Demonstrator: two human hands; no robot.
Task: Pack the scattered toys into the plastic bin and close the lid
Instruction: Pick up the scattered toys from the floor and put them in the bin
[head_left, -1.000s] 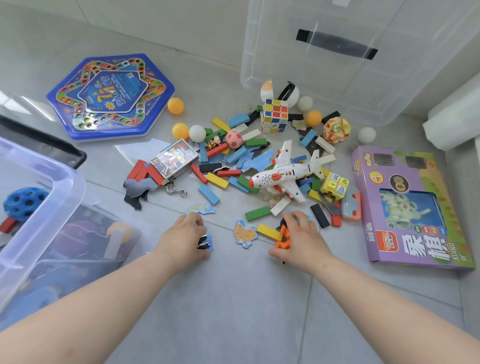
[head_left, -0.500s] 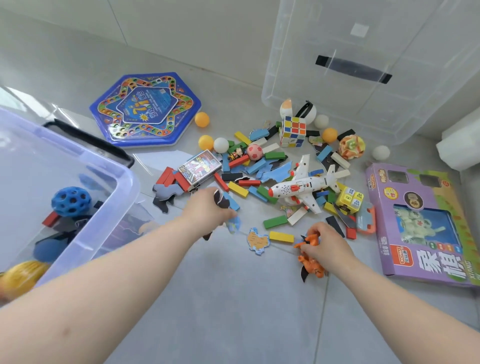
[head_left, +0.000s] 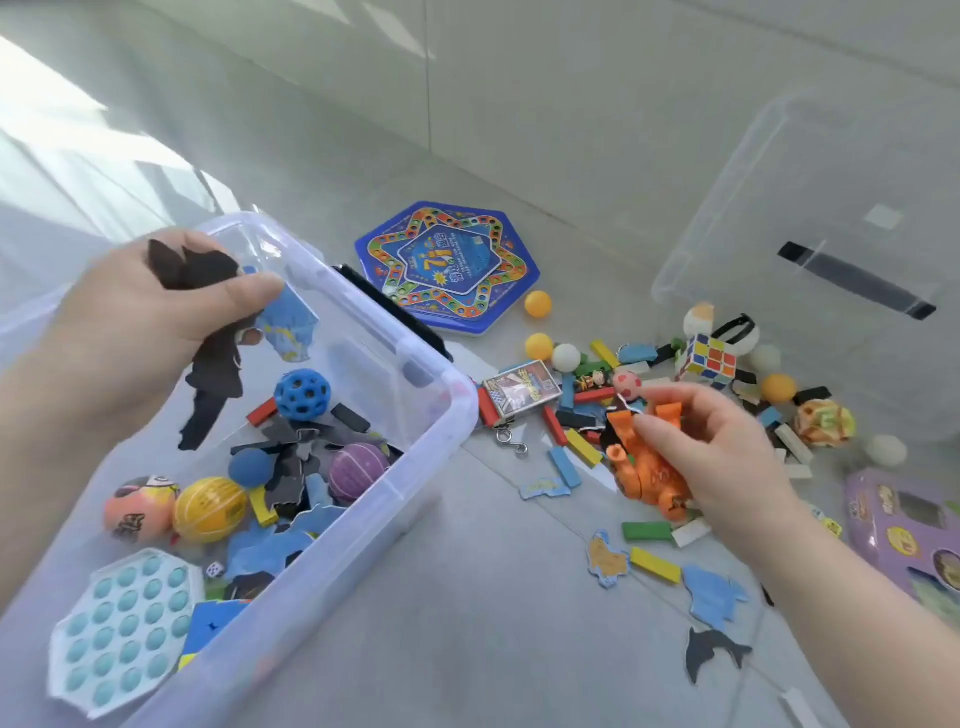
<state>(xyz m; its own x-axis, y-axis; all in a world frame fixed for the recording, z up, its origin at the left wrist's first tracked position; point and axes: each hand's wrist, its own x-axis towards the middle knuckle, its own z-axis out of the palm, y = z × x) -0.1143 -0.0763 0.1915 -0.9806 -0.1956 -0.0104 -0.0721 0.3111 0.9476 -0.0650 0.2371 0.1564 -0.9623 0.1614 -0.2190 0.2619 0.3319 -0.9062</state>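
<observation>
Left hand (head_left: 140, 322) gripped dark and blue puzzle pieces (head_left: 283, 327) above the plastic bin (head_left: 441, 415). Right hand (head_left: 717, 457) held an orange toy (head_left: 641, 473) over the floor (head_left: 467, 623).

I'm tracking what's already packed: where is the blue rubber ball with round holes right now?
In the head view, left of centre, the blue holed ball lies inside the clear plastic bin, beside a red block, below the left hand.
</observation>
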